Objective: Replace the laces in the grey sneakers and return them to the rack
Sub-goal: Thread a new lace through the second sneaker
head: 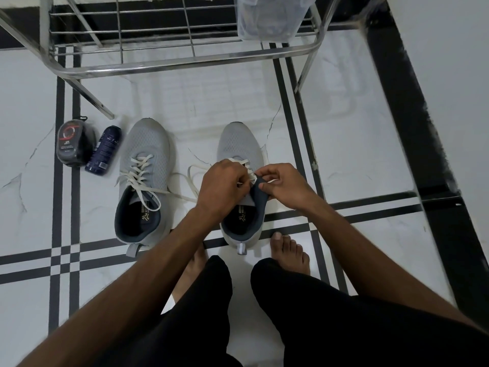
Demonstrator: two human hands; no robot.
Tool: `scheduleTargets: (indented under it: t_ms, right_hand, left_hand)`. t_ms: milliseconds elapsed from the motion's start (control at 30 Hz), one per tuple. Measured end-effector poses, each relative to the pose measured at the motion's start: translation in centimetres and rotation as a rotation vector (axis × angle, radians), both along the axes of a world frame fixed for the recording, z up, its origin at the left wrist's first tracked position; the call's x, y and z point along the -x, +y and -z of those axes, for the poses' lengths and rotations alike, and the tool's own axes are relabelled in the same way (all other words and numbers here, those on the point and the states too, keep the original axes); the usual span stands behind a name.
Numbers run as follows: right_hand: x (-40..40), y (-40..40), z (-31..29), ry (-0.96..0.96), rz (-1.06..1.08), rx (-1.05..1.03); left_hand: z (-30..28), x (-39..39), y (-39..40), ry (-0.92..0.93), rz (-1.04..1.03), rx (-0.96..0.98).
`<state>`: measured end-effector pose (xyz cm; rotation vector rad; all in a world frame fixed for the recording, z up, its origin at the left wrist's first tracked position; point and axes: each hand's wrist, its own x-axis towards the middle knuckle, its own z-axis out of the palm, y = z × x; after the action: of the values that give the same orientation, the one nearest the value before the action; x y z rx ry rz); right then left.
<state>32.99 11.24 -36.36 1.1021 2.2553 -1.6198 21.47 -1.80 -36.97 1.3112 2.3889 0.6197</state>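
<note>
Two grey sneakers stand side by side on the tiled floor, toes pointing away from me. The left sneaker [144, 168] is laced with a white lace, its ends lying loose. Over the right sneaker [239, 144], my left hand [225, 185] pinches the white lace [193, 176] at the eyelets. My right hand [283, 185] pinches the dark tongue and collar of that shoe. A loop of the lace trails on the floor between the two shoes.
A metal shoe rack [185, 62] stands just beyond the shoes, with a clear plastic container [267, 17] on its shelf. A shoe-polish sponge pack [72, 143] and a dark spray can [104, 149] lie left of the shoes. My bare feet [291, 254] are behind the right sneaker.
</note>
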Motion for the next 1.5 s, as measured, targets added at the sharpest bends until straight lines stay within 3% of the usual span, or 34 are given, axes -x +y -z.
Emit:
scheduleTargets:
  t_ms: [200, 367, 533, 667, 767, 867, 933, 967, 1067, 1167, 1267, 1367, 1433, 1500]
  right_hand:
    - [-0.2, -0.2, 0.3, 0.013, -0.011, -0.021]
    - [-0.9, 0.1, 0.6, 0.077, 0.181, 0.357]
    - [0.2, -0.4, 1.3, 0.074, -0.001, -0.050]
    - [0.0, -0.1, 2.2, -0.021, 0.000, -0.268]
    - [-2.3, 1.1, 3.2, -0.175, 0.173, -0.326]
    - [-6.1, 2.9, 3.2, -0.441, 0.414, -0.406]
    - [-7.2, 2.4, 2.8, -0.540, 0.316, -0.583]
    - [-6.8, 1.7, 2.6, -0.500, 0.229, -0.661]
    - [-3.5, -1.6, 1.4, -0.107, -0.012, -0.547]
    - [-0.5, -4.3, 1.5, 0.026, -0.154, -0.428]
    - [-1.1, -3.0, 2.4, -0.072, -0.017, -0.469]
    - [-5.2, 0.7, 3.1, -0.433, 0.122, -0.544]
    - [-7.1, 1.6, 3.0, -0.615, 0.082, -0.587]
    - [-6.9, 0.8, 3.3, -0.461, 0.009, -0.652]
  left_hand:
    - [0.4, -0.2, 0.4, -0.019, 0.021, -0.021]
    - [0.7, -0.2, -0.1, 0.078, 0.067, -0.048]
    - [0.7, -0.6, -2.9, 0.166, -0.110, -0.080]
    - [0.9, -1.1, -5.4, -0.161, -0.321, -0.119]
    - [0.9, -0.8, -5.8, -0.229, -0.487, -0.118]
    - [0.9, -0.5, -6.0, -0.229, -0.525, -0.124]
    - [0.9, -0.3, -5.9, -0.157, -0.482, -0.111]
    - [1.0, -0.2, -5.8, -0.077, -0.450, -0.095]
    - [0.9, -0.6, -5.4, 0.135, -0.361, -0.050]
    - [0.9, -1.0, -5.7, 0.033, -0.363, -0.043]
    - [1.2, -0.4, -6.4, -0.074, -0.428, -0.075]
    - [1.1, 0.4, -6.9, -0.100, -0.465, -0.103]
    - [1.1, 0.6, -7.1, -0.098, -0.470, -0.104]
    - [1.1, 0.5, -7.1, -0.091, -0.464, -0.106]
